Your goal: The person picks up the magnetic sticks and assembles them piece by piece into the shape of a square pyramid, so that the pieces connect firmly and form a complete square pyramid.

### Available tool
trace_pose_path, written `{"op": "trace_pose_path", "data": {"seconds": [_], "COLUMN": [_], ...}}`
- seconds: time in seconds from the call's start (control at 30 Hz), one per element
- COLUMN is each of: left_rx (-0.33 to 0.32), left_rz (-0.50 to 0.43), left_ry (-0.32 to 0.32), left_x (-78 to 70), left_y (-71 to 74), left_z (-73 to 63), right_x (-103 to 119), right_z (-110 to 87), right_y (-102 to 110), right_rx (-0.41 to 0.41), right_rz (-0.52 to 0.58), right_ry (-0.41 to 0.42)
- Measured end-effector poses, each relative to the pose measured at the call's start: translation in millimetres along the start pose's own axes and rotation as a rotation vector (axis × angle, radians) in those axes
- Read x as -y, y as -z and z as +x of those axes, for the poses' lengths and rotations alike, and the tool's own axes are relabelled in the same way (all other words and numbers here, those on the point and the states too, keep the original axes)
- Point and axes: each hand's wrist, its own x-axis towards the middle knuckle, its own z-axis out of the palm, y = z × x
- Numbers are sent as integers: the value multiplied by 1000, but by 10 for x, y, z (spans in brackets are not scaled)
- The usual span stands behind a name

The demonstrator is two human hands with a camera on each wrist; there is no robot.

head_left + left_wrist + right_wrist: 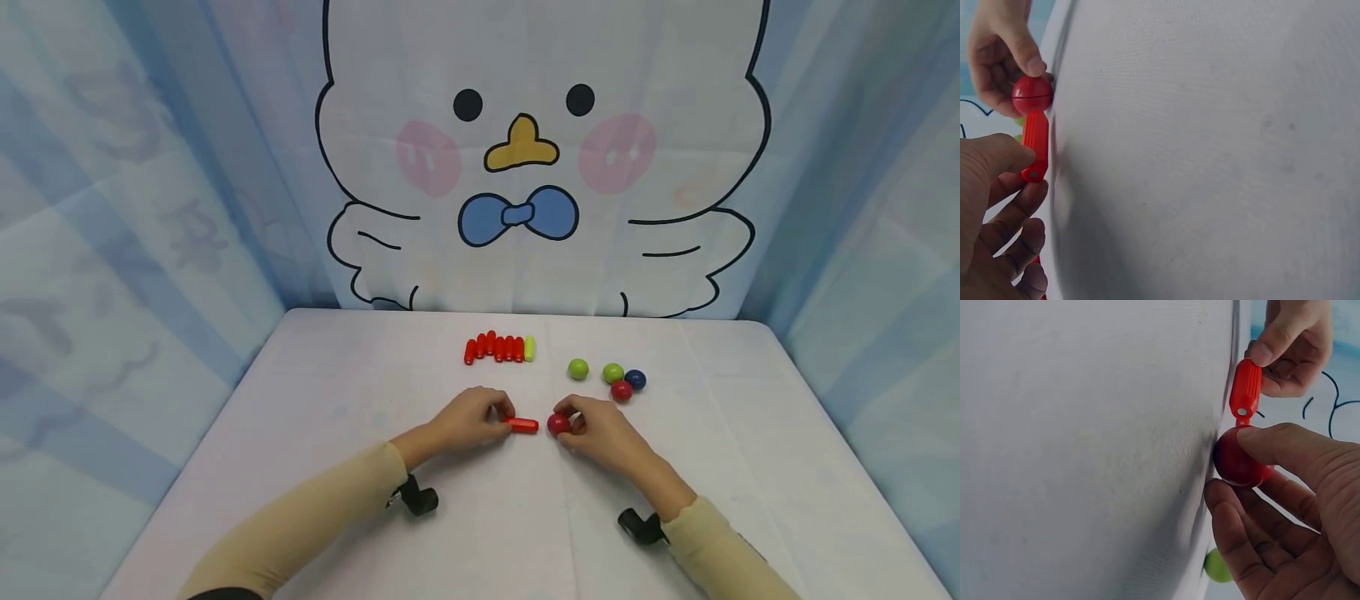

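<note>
My left hand [474,419] pinches a short red stick [524,426] by one end between thumb and fingers. The stick has grooved sides and a small hole near its end, as the right wrist view shows [1245,390]. Opposite it, my right hand [606,433] holds a red ball [558,425] between thumb and fingertips. A seam line runs round the ball [1032,95] in the left wrist view. From the head view, a narrow gap separates stick and ball, both low over the white tabletop.
Farther back lies a row of several red sticks [500,348] with one yellow-green stick [529,348] at its right end. Right of them sit two green balls [578,369], a dark blue ball [635,380] and another red ball [621,391]. A printed curtain [525,267] hangs behind the table [360,367].
</note>
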Motion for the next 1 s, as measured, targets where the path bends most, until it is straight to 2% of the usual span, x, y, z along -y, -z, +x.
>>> {"op": "trace_pose_path", "data": {"seconds": [0.43,1.0], "left_rx": [-7,28], "left_rz": [-18,-1], "left_ry": [-19,-9], "left_x": [-32,-12], "left_y": [-34,-38], "left_z": [31,55], "right_x": [3,-53], "right_z": [20,-3], "right_y": [-24,56], "right_rx": [5,-10], "right_rz": [12,-13], "right_ry": [1,42]}}
